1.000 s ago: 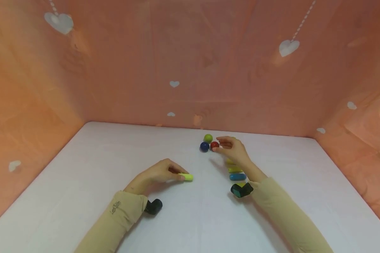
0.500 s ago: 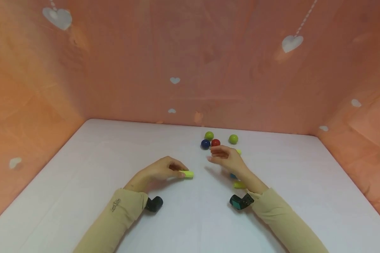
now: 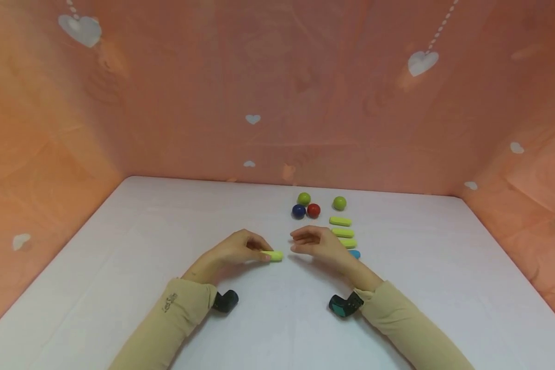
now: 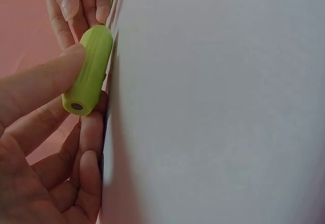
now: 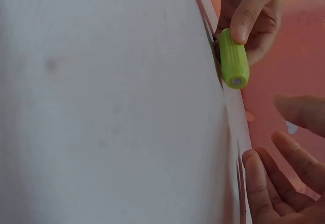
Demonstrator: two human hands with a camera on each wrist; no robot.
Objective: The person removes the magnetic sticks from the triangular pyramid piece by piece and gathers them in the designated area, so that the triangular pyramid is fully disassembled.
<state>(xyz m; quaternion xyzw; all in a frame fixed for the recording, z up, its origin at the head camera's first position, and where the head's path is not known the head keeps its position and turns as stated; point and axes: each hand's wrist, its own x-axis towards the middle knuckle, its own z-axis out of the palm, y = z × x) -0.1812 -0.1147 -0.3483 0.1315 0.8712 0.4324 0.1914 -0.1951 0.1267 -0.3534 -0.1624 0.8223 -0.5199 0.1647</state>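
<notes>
Near the middle of the white desk (image 3: 120,246), the left hand (image 3: 233,250) pinches a lime-green ridged capsule (image 3: 273,255) by its left end, thumb on top and fingertips curled beneath, holding it lying lengthwise just at the desk surface. From the left wrist view the capsule (image 4: 88,69) shows a small round hole in its near end, with the thumb pressed along its side. The right wrist view shows the same capsule (image 5: 233,58) gripped at its far end.

Just right of the capsule, the right hand (image 3: 316,244) hovers with its fingers loosely spread and slightly bent, holding nothing; its fingertips are close to the capsule's free end but do not touch it.

Farther back and to the right lies a column of three more lime-green capsules (image 3: 340,221), one behind the other, with a blue capsule (image 3: 355,254) at the near end, partly hidden by the right hand. Beyond them sit four small balls: a green ball (image 3: 303,199), a dark blue ball (image 3: 298,210), a red ball (image 3: 313,210) touching it, and a second green ball (image 3: 339,203) set apart to the right.
</notes>
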